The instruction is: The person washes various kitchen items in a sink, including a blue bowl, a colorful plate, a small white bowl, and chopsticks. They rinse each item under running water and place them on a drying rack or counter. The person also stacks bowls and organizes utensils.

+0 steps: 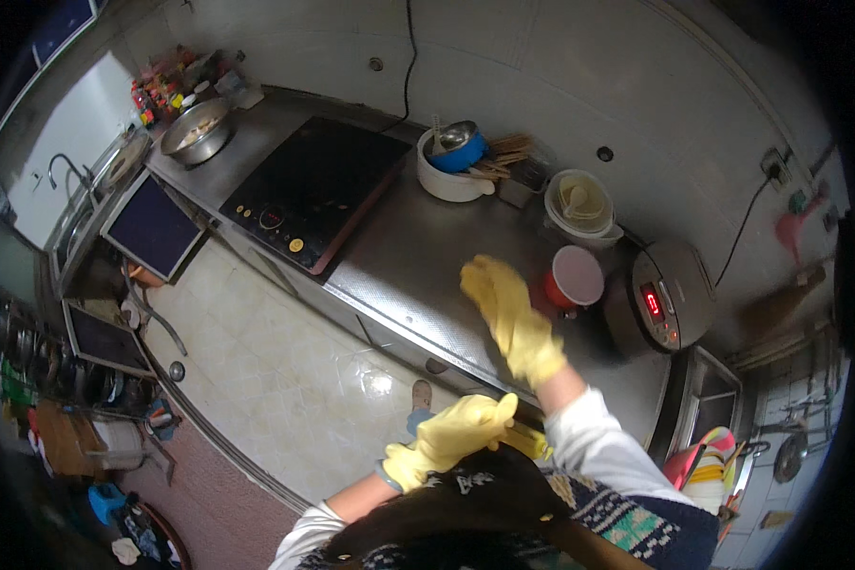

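My left hand [456, 436], in a yellow rubber glove, is low in the view near my body, beside the front edge of the counter. A yellow item [529, 440] shows just right of it; whether the hand grips this cannot be told. My right hand [502, 306], in a matching glove, hovers at or just over the stainless steel counter [427, 263], its fingers close together and pointing away from me. Nothing shows in its fingers, but the palm is hidden. Right of it stands a red container with a pale lid [577, 276].
A black induction cooktop [320, 185] lies left on the counter, with a steel bowl [198, 135] beyond. Along the wall stand a white pot [449, 182] holding a blue bowl [463, 153], nested pale containers [581, 206] and a rice cooker [666, 296]. Cabinet doors [155, 226] hang open far left.
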`<action>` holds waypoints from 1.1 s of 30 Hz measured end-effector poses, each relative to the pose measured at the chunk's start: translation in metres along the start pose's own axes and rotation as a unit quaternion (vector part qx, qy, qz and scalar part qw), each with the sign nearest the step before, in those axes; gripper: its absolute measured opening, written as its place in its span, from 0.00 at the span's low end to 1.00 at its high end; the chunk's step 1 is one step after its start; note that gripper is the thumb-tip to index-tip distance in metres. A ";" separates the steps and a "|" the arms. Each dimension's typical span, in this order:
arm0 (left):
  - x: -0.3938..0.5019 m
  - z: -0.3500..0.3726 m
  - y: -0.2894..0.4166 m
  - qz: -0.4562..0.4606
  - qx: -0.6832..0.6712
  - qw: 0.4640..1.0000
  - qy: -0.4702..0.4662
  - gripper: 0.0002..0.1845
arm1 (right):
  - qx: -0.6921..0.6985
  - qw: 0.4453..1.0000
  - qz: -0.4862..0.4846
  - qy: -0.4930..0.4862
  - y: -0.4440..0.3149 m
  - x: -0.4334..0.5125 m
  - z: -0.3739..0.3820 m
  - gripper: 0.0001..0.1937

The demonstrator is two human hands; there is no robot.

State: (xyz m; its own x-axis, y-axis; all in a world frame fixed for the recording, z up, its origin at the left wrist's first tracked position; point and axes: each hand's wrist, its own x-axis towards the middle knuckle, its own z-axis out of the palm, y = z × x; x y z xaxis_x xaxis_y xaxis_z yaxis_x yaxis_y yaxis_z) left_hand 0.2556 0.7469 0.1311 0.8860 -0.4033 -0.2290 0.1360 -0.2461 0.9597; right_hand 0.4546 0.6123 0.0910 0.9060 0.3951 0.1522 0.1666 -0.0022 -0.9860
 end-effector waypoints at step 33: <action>-0.005 -0.225 -0.057 -0.095 -0.230 0.937 0.247 0.30 | -0.620 0.773 0.007 0.134 0.095 0.195 0.059 0.25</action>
State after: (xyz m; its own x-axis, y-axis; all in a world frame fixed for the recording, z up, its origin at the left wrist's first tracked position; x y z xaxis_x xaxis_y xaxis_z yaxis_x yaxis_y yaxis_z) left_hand 0.3428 0.9613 0.1145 0.9078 0.0942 -0.4087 0.3883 0.1790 0.9040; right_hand 0.6244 0.7430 0.0226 0.9316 0.1830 0.3141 0.2507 -0.9491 -0.1906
